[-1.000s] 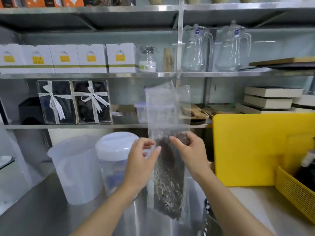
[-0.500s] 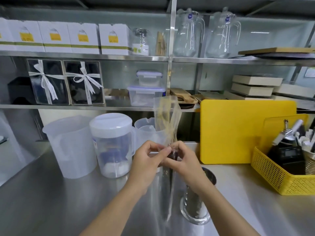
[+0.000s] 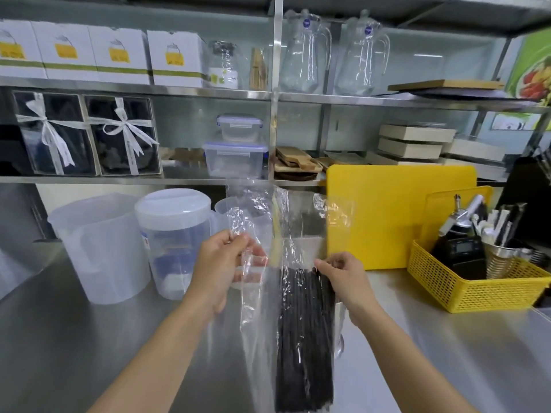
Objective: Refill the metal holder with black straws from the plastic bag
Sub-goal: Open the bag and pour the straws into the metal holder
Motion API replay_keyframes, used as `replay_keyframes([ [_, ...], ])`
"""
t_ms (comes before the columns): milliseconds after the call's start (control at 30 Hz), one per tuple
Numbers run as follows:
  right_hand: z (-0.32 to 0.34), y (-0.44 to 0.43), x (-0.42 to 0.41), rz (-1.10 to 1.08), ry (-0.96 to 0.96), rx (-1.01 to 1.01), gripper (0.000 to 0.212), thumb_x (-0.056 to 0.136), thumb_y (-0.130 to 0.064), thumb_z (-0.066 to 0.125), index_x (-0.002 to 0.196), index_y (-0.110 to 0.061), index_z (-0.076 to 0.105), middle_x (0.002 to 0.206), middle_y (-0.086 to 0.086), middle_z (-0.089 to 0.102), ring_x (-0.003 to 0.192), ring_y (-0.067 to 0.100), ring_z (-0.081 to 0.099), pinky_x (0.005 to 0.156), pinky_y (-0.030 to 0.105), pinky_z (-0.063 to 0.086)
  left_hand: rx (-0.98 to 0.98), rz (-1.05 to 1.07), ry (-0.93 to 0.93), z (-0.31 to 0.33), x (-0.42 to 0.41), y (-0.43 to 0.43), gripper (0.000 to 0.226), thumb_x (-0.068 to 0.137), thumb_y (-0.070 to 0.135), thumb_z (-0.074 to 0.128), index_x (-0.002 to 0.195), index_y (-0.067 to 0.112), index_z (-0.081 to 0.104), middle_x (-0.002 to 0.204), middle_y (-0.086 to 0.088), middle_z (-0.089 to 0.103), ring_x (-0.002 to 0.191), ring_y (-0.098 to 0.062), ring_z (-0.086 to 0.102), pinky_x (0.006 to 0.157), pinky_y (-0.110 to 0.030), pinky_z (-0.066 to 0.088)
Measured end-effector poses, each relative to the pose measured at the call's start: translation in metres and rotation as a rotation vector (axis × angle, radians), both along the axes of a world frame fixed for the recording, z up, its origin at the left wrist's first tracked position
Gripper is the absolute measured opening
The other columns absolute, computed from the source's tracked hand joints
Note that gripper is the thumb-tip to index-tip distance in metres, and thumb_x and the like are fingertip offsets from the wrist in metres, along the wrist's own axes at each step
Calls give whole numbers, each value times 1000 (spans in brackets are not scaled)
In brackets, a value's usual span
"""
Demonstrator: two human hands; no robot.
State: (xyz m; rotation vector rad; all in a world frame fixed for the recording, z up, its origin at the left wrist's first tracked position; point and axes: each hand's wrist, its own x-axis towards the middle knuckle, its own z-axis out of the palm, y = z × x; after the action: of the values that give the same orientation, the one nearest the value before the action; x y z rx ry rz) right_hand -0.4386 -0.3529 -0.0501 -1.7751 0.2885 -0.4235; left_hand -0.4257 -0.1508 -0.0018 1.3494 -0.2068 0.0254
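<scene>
1. the step in hand looks like opening the plastic bag (image 3: 268, 263) so the black straws (image 3: 304, 338) can come out; none has reached the holder yet, as far as i can judge.
2. the left hand (image 3: 222, 263) is closed on the bag's loose left wall, fingers pinching the clear film near its top.
3. the right hand (image 3: 347, 278) is closed on the right edge of the bag, at the upper ends of the straws, so the two hands are apart and the mouth is spread between them.
4. the straws hang upright as one dark bundle in the lower right part of the bag, held up above the steel desk (image 3: 89, 338).
5. the metal holder (image 3: 340, 329) is almost hidden behind the bag and right wrist; only a shiny sliver shows.
6. next, probably, one hand must reach in or tip the bundle out, aiming the ends into the holder.
</scene>
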Motion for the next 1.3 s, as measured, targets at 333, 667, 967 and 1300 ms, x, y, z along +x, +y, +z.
replay_keyframes([
  [333, 43, 28, -21, 361, -67, 37, 49, 67, -66, 60, 101, -30, 62, 99, -9, 68, 91, 8, 65, 71, 25, 48, 43, 220, -11, 9, 17, -17, 24, 87, 15, 53, 64, 11, 56, 52, -1, 68, 57, -25, 70, 59, -37, 57],
  [667, 51, 53, -9, 311, 34, -488, 25, 82, 4, 52, 72, -18, 55, 87, 10, 64, 83, 21, 59, 63, 23, 43, 102, 270, -44, 21, 12, -7, 29, 86, 13, 58, 58, 10, 52, 77, -11, 69, 74, -22, 69, 55, -22, 54],
  [967, 82, 21, 0, 515, -75, -581, 27, 84, 6, 50, 77, -17, 63, 71, 0, 65, 63, 1, 59, 55, 8, 42, 376, 540, -735, 24, 0, 23, 56, 70, 39, 70, 115, 18, 44, 118, 5, 47, 111, -11, 46, 98, -18, 32],
  [1300, 90, 8, -7, 678, -70, -664, 19, 83, -6, 61, 77, -22, 68, 75, 4, 69, 71, 7, 64, 65, 8, 46, 1287, 406, -1181, 23, -12, -15, 91, 60, 46, 78, 133, 13, 34, 93, -4, 70, 102, -23, 62, 103, -37, 13],
])
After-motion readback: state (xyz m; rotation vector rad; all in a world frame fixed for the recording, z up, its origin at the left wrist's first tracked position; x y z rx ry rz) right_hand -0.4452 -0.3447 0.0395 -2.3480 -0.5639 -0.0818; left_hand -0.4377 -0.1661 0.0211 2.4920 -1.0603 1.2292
